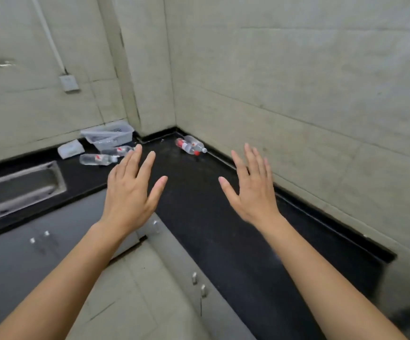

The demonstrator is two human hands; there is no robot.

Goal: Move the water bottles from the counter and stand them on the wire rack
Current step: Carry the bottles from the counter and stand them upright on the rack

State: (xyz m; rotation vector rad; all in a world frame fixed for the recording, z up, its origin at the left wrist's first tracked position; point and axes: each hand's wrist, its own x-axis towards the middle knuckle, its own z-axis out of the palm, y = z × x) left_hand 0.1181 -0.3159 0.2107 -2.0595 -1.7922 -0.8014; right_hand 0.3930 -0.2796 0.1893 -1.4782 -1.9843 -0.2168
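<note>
The left hand [130, 192] and right hand [254, 190] hover with fingers [148, 161] straight, holding nothing; bottles [190, 146] lie on the desk [199, 212] beyond them, untouched.

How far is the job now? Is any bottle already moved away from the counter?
Nothing looks done: two left bottles lie by the basket and two corner bottles lie by the wall, all on the counter. Nothing is in hand: the left hand and the right hand are open and empty. Left: all four bottles. No rack is in view.
</note>
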